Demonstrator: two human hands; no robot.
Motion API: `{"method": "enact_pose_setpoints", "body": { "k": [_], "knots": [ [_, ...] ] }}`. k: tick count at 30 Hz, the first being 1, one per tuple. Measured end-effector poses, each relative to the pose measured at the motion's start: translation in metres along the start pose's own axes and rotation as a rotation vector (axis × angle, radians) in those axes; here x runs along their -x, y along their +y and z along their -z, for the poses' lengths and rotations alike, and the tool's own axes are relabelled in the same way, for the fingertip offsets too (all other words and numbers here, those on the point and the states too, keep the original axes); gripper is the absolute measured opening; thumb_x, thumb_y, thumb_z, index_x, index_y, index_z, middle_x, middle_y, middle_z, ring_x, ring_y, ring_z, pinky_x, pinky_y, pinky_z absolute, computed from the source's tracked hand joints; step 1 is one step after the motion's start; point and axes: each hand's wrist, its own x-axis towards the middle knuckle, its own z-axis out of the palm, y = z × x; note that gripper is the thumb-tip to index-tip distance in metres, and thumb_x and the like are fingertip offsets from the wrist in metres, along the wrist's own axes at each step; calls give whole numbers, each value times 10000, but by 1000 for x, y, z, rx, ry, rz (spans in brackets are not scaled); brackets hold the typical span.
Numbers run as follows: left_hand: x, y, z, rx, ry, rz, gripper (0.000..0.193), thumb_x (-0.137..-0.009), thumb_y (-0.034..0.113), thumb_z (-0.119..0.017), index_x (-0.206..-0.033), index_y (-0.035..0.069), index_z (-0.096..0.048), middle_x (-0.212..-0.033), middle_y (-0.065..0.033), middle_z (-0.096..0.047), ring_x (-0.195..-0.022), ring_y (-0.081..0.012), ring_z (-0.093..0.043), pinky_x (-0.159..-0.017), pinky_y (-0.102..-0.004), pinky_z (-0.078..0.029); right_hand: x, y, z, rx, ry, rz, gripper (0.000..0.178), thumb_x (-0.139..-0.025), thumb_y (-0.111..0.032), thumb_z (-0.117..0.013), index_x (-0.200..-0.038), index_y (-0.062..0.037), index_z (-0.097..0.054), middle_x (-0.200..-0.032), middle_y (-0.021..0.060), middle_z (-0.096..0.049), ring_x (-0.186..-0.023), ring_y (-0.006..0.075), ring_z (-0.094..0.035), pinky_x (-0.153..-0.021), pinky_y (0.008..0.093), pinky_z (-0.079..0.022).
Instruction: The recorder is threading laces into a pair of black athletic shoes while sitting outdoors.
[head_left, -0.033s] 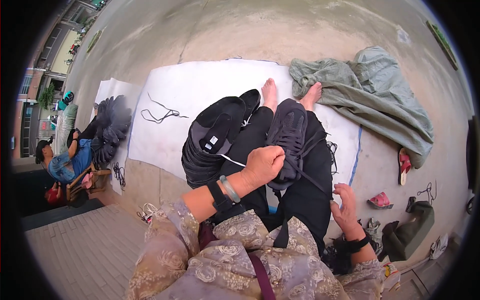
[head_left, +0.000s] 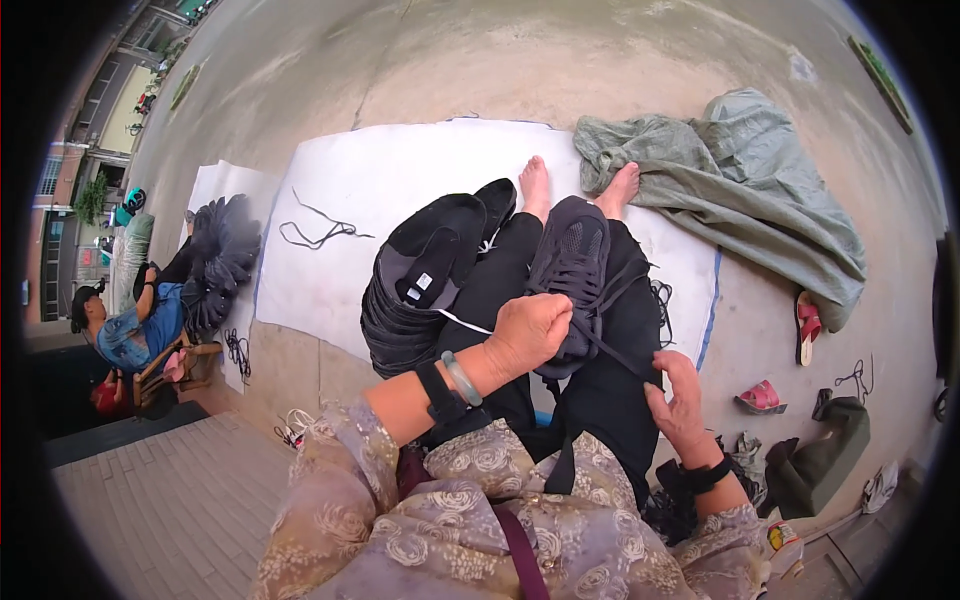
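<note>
The black shoe (head_left: 570, 262) sits on the person's lap, with its toe pointing toward the bare feet (head_left: 536, 188). The biggest thing I see is the pale ground (head_left: 480, 70). On it lies a wide white sheet (head_left: 350, 165), and a big green cloth (head_left: 735, 200) is bunched over the sheet's right edge. Black legs (head_left: 622, 405) hold the shoe up. Close by on the left is a tall stack of dark shoes (head_left: 430, 235), tucked into each other. The left hand (head_left: 530, 330) is on the shoe's laces, its fingers squeezed together; I cannot tell what is in them. The right hand (head_left: 683, 415) hangs beside the right leg, thumb and fingers a bit apart. One thin lace (head_left: 620, 359) runs toward it; I cannot tell if they touch.
</note>
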Motion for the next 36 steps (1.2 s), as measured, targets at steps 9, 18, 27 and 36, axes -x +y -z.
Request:
{"method": "enact_pose_setpoints", "body": {
  "k": [9,18,27,36],
  "knots": [
    [-12,9,-33,-386,-199,-72,84,-774,126,-530,-750,46,-546,-655,-147,-594,-640,-345,-603,-569,-436,-476,-83,-43,-72,78,-9,-90,477,-690,-119,-638,-1123,-9,-474,-920,168,-540,-817,359,-535,-722,460,-433],
    [-26,28,-37,-489,-256,-84,93,-763,134,-552,-764,42,-564,-642,-167,-607,-616,-346,-617,-564,-435,-486,-87,-27,-68,-263,19,-237,313,-708,-55,-594,-1019,-20,-583,-893,162,-600,-843,333,-591,-761,388,-478],
    [40,-21,121,-707,-601,177,100,-775,121,-540,-750,38,-590,-713,-176,-618,-740,-366,-612,-642,-476,-473,-66,-22,-63,-495,18,-212,435,-761,-94,-642,-1158,4,-494,-930,151,-613,-763,236,-621,-701,317,-498],
    [80,-79,172,-965,-451,553,133,-766,172,-599,-779,41,-587,-782,-174,-631,-792,-365,-612,-681,-465,-476,-82,-14,-71,-518,52,-459,396,-857,-81,-544,-1202,56,-407,-778,111,-613,-673,164,-615,-628,269,-491]
  ]
}}
